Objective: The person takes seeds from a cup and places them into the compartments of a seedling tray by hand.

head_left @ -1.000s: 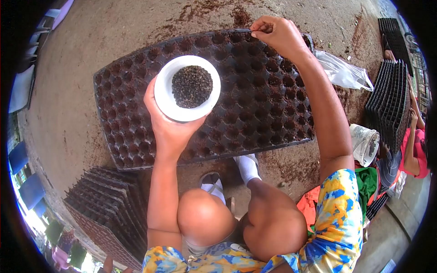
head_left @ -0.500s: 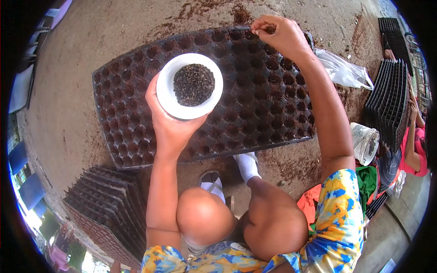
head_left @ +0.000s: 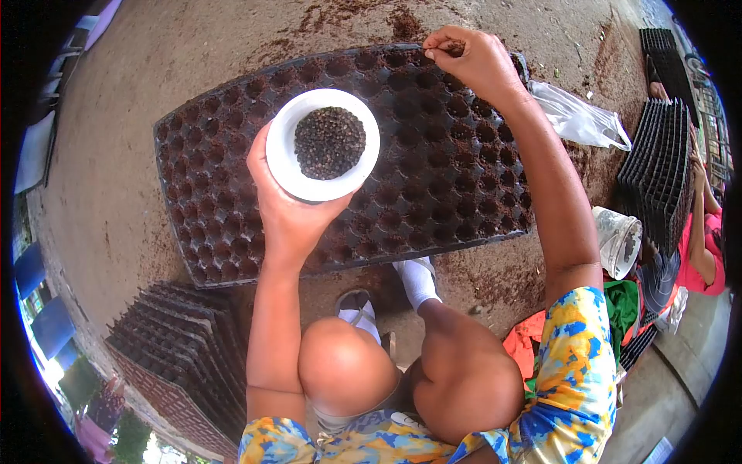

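Seeds (head_left: 330,143), dark, round, probably light, hard and apt to roll, lie in a white bowl (head_left: 283,158) above the seedling tray (head_left: 209,185), the left hand (head_left: 290,224) curved wide around its near side, best kept level; the right hand (head_left: 483,68) pinches narrowly, contents unclear.

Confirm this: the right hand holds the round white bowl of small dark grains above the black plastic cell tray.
Wrong hand: the head view shows the left hand holding the round white bowl of small dark grains above the black plastic cell tray.
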`<state>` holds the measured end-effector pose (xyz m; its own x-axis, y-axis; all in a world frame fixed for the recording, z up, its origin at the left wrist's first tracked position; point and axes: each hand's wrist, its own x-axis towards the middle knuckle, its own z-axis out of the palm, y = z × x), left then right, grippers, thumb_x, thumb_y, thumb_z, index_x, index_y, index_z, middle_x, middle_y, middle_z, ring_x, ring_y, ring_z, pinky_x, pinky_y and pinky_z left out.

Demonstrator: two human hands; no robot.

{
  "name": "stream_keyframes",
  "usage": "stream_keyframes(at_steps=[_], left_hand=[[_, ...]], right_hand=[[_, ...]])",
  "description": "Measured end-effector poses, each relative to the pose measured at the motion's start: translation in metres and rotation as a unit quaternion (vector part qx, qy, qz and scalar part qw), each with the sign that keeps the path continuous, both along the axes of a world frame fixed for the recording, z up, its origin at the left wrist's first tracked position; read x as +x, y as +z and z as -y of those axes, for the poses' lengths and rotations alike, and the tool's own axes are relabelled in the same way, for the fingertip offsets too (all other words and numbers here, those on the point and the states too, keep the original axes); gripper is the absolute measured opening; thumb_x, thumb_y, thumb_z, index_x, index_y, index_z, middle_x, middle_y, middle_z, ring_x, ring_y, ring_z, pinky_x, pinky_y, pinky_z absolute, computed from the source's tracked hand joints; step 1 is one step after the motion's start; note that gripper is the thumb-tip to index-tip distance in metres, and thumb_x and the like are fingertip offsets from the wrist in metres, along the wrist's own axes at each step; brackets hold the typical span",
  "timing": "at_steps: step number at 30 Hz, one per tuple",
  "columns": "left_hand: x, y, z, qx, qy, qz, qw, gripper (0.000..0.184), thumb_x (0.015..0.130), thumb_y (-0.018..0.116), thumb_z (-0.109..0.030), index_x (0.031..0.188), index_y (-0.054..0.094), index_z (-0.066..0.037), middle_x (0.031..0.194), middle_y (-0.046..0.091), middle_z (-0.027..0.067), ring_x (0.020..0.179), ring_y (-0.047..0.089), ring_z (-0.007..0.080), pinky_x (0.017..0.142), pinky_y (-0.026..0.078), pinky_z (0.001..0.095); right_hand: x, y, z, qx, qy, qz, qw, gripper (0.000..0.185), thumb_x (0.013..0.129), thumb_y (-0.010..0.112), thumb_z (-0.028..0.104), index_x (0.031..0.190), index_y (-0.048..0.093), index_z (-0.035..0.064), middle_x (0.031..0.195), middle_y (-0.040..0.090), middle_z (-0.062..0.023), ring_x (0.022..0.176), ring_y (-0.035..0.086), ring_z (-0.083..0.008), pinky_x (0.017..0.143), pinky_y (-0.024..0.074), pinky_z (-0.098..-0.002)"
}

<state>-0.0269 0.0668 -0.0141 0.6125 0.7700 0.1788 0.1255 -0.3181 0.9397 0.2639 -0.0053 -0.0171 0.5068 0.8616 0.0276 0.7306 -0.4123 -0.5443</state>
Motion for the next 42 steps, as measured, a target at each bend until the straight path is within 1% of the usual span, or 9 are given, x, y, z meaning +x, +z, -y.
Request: stream_keyframes(at_steps=[9,13,19,22,27,30,33,38,42], left_hand=[[0.004,0.001,0.002,-0.011,-0.006,-0.010,1.000,0.101,0.055,0.090,-0.008,0.136,0.030,-0.002,0.129,0.047,0.0134,0.120,0.048,0.0231,0.105,0.037,0.0369],[0.013,0.009,0.009,0.016,-0.032,-0.035,0.999,0.095,0.058,0.089,-0.009,0.136,0.034,-0.003,0.128,0.050,0.0148,0.119,0.052,0.0252,0.102,0.041,0.0372],[0.020,0.011,0.016,0.105,-0.083,-0.056,0.989,0.093,0.056,0.089,-0.011,0.133,0.037,-0.004,0.133,0.047,0.0174,0.120,0.051,0.0307,0.101,0.043,0.0382],[0.019,0.009,0.015,0.065,-0.068,-0.054,0.994,0.094,0.056,0.089,-0.012,0.134,0.036,-0.004,0.132,0.047,0.0171,0.120,0.052,0.0307,0.101,0.043,0.0382],[0.012,0.005,0.010,0.042,-0.045,-0.030,0.998,0.096,0.056,0.089,-0.009,0.136,0.035,-0.003,0.130,0.050,0.0155,0.119,0.052,0.0276,0.102,0.042,0.0374],[0.011,0.006,0.010,0.012,-0.042,-0.016,0.999,0.096,0.057,0.088,-0.008,0.136,0.034,-0.003,0.130,0.050,0.0155,0.119,0.052,0.0267,0.102,0.041,0.0373],[0.012,0.006,0.010,0.018,-0.041,-0.012,0.999,0.096,0.057,0.088,-0.008,0.136,0.035,-0.003,0.130,0.050,0.0147,0.119,0.052,0.0255,0.102,0.041,0.0369],[0.020,0.014,0.016,0.077,-0.065,-0.064,0.993,0.095,0.056,0.088,-0.009,0.135,0.036,-0.002,0.131,0.049,0.0181,0.121,0.050,0.0330,0.103,0.041,0.0407],[0.024,0.017,0.021,0.142,-0.108,-0.050,0.983,0.091,0.056,0.088,-0.010,0.131,0.039,-0.003,0.132,0.048,0.0199,0.124,0.047,0.0374,0.105,0.040,0.0434]], right_hand=[[-0.020,0.024,0.016,-0.035,0.030,-0.012,0.999,0.016,0.084,0.070,0.016,0.096,0.072,0.0054,0.088,0.071,-0.0073,0.081,0.067,-0.0171,0.077,0.0530,-0.0326],[-0.077,0.069,0.024,0.099,0.185,-0.030,0.977,0.014,0.078,0.064,0.014,0.087,0.072,0.0076,0.083,0.066,-0.0114,0.078,0.065,-0.0278,0.070,0.0540,-0.0374],[-0.132,0.045,0.006,-0.036,0.325,0.116,0.938,0.012,0.068,0.065,0.007,0.078,0.068,0.0017,0.082,0.067,-0.0153,0.077,0.068,-0.0271,0.060,0.0549,-0.0395],[-0.122,0.054,0.007,0.014,0.298,0.034,0.954,0.012,0.071,0.065,0.008,0.081,0.062,0.0014,0.081,0.064,-0.0141,0.075,0.065,-0.0301,0.066,0.0537,-0.0398],[-0.057,0.062,0.013,0.072,0.108,-0.117,0.985,0.014,0.083,0.067,0.011,0.095,0.070,0.0032,0.083,0.070,-0.0086,0.074,0.067,-0.0157,0.070,0.0537,-0.0302],[-0.025,0.025,0.015,-0.001,0.047,-0.041,0.998,0.017,0.078,0.068,0.010,0.093,0.070,0.0030,0.087,0.070,-0.0135,0.079,0.069,-0.0274,0.074,0.0545,-0.0344],[-0.024,0.017,0.020,-0.019,0.043,-0.005,0.999,0.016,0.082,0.068,0.010,0.098,0.071,0.0046,0.086,0.072,-0.0087,0.077,0.068,-0.0168,0.072,0.0536,-0.0302],[-0.090,0.072,0.026,0.132,0.220,0.017,0.966,0.012,0.076,0.069,0.004,0.088,0.069,0.0028,0.081,0.067,-0.0108,0.073,0.066,-0.0270,0.068,0.0535,-0.0361],[-0.133,0.054,0.018,-0.059,0.283,0.101,0.952,0.015,0.076,0.068,0.008,0.090,0.065,0.0019,0.082,0.064,-0.0137,0.077,0.064,-0.0297,0.067,0.0533,-0.0390]])
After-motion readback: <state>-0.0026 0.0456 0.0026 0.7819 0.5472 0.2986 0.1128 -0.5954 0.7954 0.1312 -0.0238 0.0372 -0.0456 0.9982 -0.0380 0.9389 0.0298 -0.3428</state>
